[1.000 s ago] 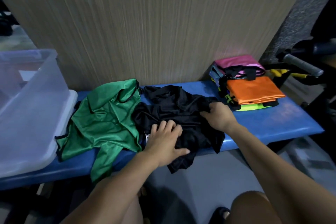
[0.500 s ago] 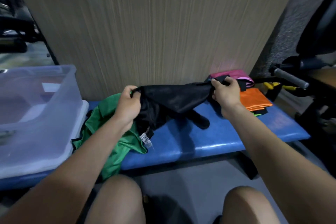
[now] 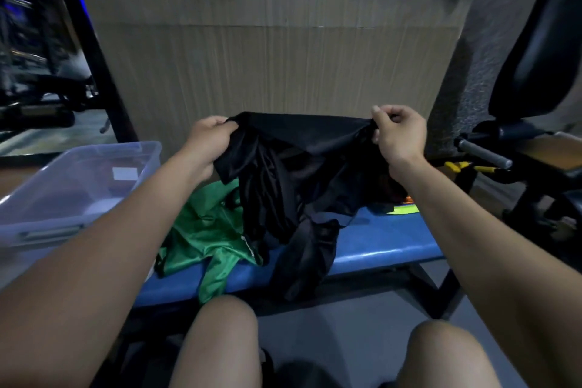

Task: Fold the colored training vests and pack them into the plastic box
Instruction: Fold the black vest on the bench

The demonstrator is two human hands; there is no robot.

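A black vest (image 3: 293, 173) hangs in the air above the blue bench (image 3: 384, 249), stretched between both hands. My left hand (image 3: 209, 138) grips its left top corner and my right hand (image 3: 398, 134) pinches its right top corner. The vest's lower part droops onto the bench and over its front edge. A crumpled green vest (image 3: 204, 233) lies on the bench below my left arm. The clear plastic box (image 3: 78, 179) stands at the bench's left end. The folded vest stack (image 3: 404, 208) is mostly hidden behind the black vest; only a yellow-green and orange edge shows.
A ribbed beige panel (image 3: 277, 72) rises directly behind the bench. Gym equipment with a grey handle (image 3: 482, 153) and a black padded seat (image 3: 535, 57) stands at the right. A dark metal post (image 3: 94, 66) stands at the left. My bare knees are below the bench's front edge.
Both hands took hold of the black vest on the bench, lifted it and spread it wide between them. The head tilted up, showing more of the panel.
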